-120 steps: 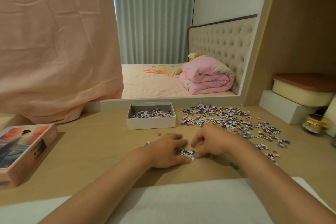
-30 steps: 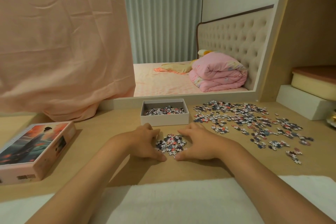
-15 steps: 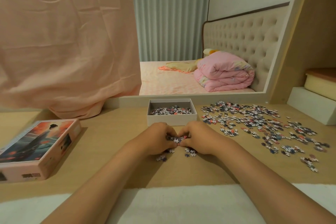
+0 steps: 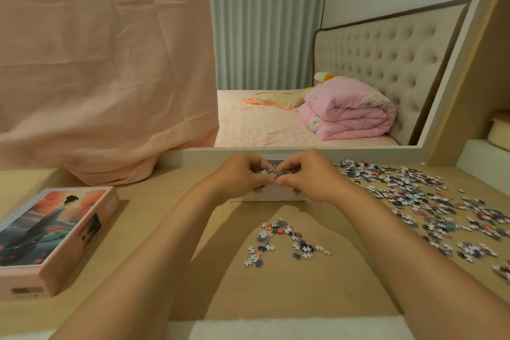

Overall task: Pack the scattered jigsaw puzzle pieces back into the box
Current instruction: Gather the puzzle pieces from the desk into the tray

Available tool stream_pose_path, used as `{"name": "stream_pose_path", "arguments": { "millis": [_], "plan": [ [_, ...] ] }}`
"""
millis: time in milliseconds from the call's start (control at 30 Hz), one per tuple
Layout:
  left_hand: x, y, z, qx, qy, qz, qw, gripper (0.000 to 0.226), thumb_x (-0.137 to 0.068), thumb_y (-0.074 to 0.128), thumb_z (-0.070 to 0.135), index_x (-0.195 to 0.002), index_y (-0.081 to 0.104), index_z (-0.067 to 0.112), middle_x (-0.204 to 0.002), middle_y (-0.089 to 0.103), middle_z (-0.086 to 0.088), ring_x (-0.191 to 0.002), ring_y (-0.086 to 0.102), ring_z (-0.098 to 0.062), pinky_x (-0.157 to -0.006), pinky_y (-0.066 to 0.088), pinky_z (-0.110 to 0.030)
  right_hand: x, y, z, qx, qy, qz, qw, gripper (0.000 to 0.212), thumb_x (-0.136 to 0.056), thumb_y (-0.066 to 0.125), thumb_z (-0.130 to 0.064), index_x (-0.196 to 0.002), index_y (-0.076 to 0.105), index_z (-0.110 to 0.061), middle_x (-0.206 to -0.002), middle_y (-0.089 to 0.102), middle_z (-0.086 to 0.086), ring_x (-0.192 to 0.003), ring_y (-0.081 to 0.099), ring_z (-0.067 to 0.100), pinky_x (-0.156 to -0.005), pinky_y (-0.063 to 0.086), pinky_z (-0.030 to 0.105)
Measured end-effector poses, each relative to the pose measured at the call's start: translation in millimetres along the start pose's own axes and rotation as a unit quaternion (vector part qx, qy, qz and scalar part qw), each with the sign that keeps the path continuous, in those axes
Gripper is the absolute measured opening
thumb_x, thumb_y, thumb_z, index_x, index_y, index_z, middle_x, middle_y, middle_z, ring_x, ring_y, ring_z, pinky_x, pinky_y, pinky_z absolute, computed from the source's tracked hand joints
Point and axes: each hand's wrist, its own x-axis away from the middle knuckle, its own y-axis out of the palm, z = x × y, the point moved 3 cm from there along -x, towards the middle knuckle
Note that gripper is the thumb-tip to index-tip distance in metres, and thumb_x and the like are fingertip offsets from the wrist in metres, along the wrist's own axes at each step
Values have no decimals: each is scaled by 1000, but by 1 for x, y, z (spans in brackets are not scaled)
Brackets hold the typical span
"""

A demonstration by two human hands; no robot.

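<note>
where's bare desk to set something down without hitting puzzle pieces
Bare desk lies between the picture box and the left forearm, and between both forearms nearer than the small cluster. Crowded: the right side, covered by scattered pieces, and the white box, under the left hand and right hand gripping held pieces.

The box [image 4: 271,195] is mostly hidden behind the left hand [image 4: 241,178] and right hand [image 4: 310,178]; only its front wall shows, contents not visible. The handful of pieces [image 4: 271,172] they cup shows only partly btw. them. At the table's [image 4: 165,229] right edge, scattered pieces [image 4: 502,270] are cut by the frame. The lid [image 4: 55,232] at the left edge is cut too; its side label [image 4: 24,290] is blurred.
</note>
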Motion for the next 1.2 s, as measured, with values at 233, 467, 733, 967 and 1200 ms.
{"name": "stream_pose_path", "arguments": {
  "millis": [233,467,733,967,1200],
  "plan": [
    [-33,-2,-17,-114,48,75,989,13,-87,73,20,-99,71,17,-86,71,-4,-77,65,-18,-74,52,-36,-35,12,8,65,-59,63,994,24,-91,71,-24,-115,74,-23,-85,60,-13,-76,55,6,-68,41,23],
    [-36,2,-36,-255,65,55,963,27,-95,59,37,-118,70,30,-114,67,8,-100,60,-13,-86,49,-32,-39,16,26,91,-62,19,994,25,-99,57,-24,-119,72,-21,-120,71,-2,-109,63,15,-89,46,27],
    [-17,1,-31,-284,90,41,954,36,-94,53,48,-123,66,33,-120,62,9,-112,52,-13,-96,45,-37,-20,8,8,139,-87,-16,986,24,-99,56,-25,-115,74,-24,-107,71,-6,-98,62,13,-85,47,29],
    [25,-4,0,-283,145,63,946,14,-88,61,43,-99,61,35,-97,53,16,-89,53,-4,-78,47,-31,19,-3,-7,119,-90,-66,987,19,-95,61,-26,-107,76,-29,-86,62,-24,-74,55,-10,-67,40,12],
    [73,7,-16,-369,17,-170,913,86,-64,70,74,-138,49,37,-117,44,15,-105,48,-7,-95,45,-30,60,29,11,268,-101,-216,933,44,-97,46,-2,-130,62,-26,-129,50,-1,-121,45,20,-105,41,42]
  ]
}}
